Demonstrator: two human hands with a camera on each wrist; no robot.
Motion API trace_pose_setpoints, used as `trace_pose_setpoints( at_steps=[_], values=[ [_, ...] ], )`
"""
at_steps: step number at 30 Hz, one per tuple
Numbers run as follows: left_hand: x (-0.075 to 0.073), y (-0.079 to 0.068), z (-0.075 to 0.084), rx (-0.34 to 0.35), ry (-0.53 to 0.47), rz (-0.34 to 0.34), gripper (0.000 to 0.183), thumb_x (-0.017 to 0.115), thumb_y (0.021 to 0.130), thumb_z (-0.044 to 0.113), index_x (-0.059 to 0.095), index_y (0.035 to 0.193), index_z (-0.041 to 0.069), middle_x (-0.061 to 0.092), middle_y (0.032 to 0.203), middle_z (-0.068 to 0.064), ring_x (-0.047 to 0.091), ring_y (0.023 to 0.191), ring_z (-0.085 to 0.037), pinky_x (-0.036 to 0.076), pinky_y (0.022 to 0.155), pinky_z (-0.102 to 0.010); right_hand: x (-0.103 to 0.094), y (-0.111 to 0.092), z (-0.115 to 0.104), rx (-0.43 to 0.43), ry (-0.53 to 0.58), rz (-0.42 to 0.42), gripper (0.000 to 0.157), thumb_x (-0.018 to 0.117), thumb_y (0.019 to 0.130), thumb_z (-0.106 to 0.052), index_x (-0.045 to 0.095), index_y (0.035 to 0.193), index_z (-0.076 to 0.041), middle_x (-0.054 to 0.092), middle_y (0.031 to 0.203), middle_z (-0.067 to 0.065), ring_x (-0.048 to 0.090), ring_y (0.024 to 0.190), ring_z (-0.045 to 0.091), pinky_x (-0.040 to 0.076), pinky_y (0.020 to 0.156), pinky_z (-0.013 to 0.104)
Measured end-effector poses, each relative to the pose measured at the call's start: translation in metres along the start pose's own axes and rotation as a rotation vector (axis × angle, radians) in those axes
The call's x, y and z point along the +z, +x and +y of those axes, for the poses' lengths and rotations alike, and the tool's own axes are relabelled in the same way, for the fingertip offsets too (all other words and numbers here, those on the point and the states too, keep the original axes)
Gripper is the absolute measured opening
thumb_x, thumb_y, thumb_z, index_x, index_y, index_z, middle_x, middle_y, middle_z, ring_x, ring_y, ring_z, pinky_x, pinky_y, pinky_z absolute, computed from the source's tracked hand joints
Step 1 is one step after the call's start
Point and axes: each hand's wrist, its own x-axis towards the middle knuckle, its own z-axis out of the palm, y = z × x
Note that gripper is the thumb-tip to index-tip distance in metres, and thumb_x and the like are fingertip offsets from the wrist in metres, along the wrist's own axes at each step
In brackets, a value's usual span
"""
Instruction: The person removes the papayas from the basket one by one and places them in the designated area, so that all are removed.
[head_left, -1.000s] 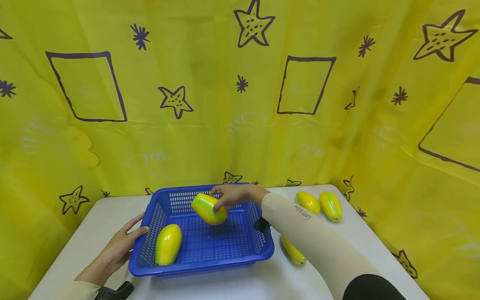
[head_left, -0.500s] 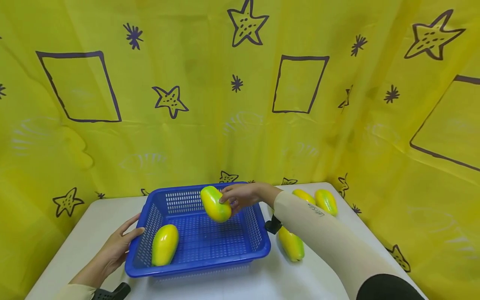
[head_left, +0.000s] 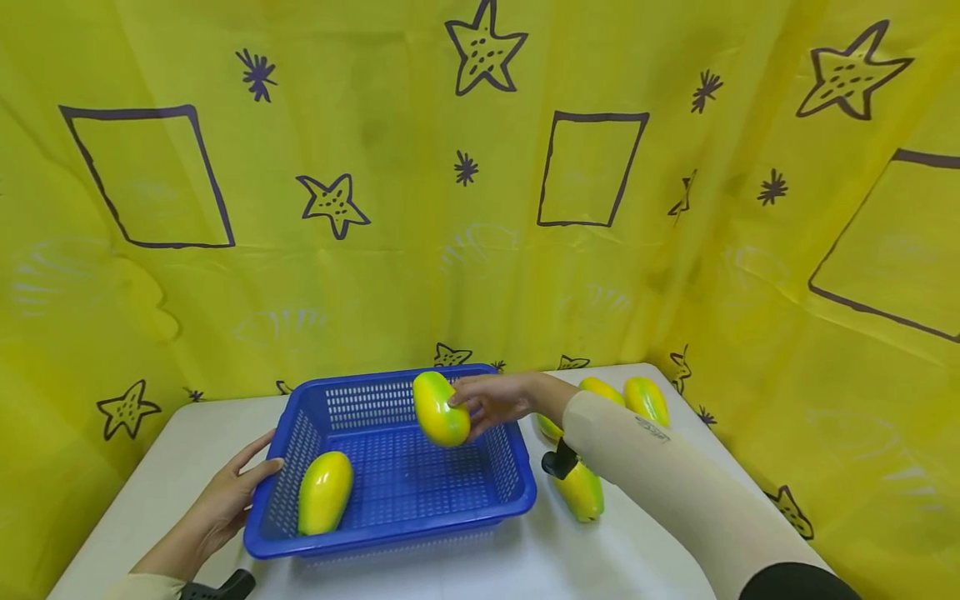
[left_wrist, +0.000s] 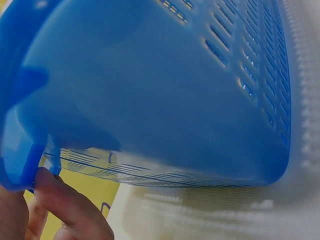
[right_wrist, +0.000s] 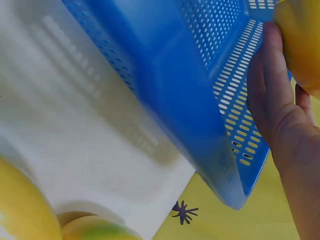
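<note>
A blue plastic basket with slotted walls stands on the white table. My left hand grips its left rim, thumb on top; in the left wrist view the fingers curl at the rim's edge. Over the basket's right half, my right hand holds a glossy yellow-green mango, thumb and fingers on its right side. That mango is partly cut off in the right wrist view. Another mango lies inside the basket at the left.
Several more mangoes lie on the table right of the basket, one at the back and one nearer, partly hidden by the right forearm. A yellow curtain with drawn stars hangs behind and at the sides.
My right hand has moved rightward and slightly up with the mango, from the basket's middle toward its right side. The left hand keeps its grip on the rim. The head view has shifted slightly.
</note>
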Motion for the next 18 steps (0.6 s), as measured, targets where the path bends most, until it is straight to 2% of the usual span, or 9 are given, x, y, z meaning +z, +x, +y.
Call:
trace_pose_setpoints(
  at_steps=[10, 18],
  values=[
    [-0.001, -0.001, 0.000, -0.007, -0.015, -0.005, 0.080, 0.059, 0.098, 0.027, 0.008, 0.159, 0.016, 0.066, 0.114, -0.010, 0.070, 0.087, -0.018, 0.060, 0.078, -0.044, -0.005, -0.010, 0.007, 0.049, 0.062, 0.018, 0.063, 0.054, 0.093, -0.024, 0.030, 0.150, -0.011, 0.050, 0.133, 0.017, 0.057, 0.116, 0.033, 0.040, 0.109, 0.054],
    [-0.002, 0.000, -0.001, -0.004, -0.029, -0.017, 0.081, 0.059, 0.098, 0.028, 0.008, 0.159, 0.017, 0.066, 0.113, -0.008, 0.070, 0.088, -0.018, 0.060, 0.079, -0.045, -0.011, -0.018, 0.012, 0.072, 0.081, 0.047, 0.060, 0.055, 0.092, -0.024, 0.034, 0.147, -0.010, 0.054, 0.130, 0.017, 0.058, 0.114, 0.031, 0.050, 0.101, 0.045]
  ],
)
